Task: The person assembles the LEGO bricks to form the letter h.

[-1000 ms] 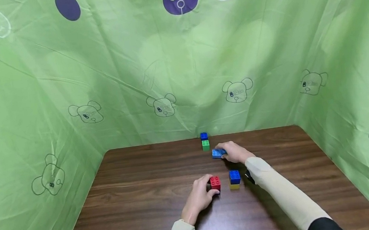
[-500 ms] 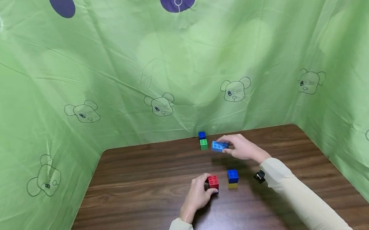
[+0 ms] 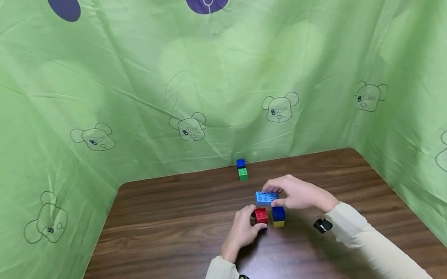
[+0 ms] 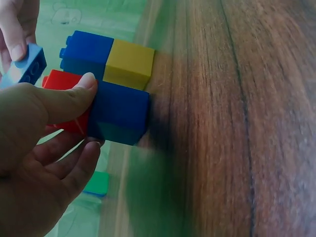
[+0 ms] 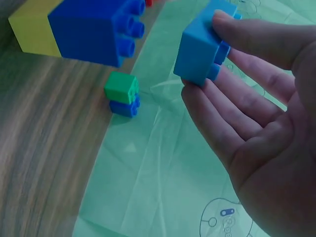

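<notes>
Head view: two bare hands hold plastic bricks, well apart from each other's grip, over a wood-grained table (image 3: 168, 234).

The right hand (image 3: 297, 193) pinches the oblong light-blue brick (image 3: 265, 198) between thumb and fingers, lifted off the table, near and behind the blue-yellow stack (image 3: 278, 216). Smooth-sided, it points its two rows of round studs up; its long axis runs left to right, roughly along the table's far edge. The left hand (image 3: 241, 228) clamps the boxy red brick (image 3: 261, 216), which sits upright on a dark-blue brick (image 4: 118, 108), just beside that stack. Near the far edge lies a green brick (image 3: 243, 174) before creased green cloth (image 3: 201, 78).
</notes>
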{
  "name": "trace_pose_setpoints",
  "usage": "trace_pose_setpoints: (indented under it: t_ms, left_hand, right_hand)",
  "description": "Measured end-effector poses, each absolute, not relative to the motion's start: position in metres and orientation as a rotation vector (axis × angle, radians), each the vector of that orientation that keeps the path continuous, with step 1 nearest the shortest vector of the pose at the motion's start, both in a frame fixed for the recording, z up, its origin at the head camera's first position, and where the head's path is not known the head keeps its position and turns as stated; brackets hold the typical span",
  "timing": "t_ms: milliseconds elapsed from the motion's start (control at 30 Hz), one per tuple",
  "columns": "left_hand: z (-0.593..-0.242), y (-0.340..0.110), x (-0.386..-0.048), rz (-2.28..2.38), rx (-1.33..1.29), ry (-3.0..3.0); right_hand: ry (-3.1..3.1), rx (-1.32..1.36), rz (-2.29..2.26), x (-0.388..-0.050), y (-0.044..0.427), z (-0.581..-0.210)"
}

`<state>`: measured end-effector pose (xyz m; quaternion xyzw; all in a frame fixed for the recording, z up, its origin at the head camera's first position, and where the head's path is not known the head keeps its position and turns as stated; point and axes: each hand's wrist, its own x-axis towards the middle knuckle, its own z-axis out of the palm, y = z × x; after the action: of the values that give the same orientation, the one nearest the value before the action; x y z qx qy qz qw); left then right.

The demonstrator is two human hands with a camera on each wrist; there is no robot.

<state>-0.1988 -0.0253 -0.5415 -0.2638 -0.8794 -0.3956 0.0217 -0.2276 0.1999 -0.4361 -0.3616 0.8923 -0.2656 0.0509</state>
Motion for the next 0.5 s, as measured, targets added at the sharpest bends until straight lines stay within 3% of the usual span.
trace_pose_setpoints:
  t_ms: [500]
  left_hand:
    - [-0.547, -0.023, -0.204, -1.327, -0.800, -2.713]
  right_hand:
    - [2.700, -1.224, -0.711, -0.224, 0.193, -0.452]
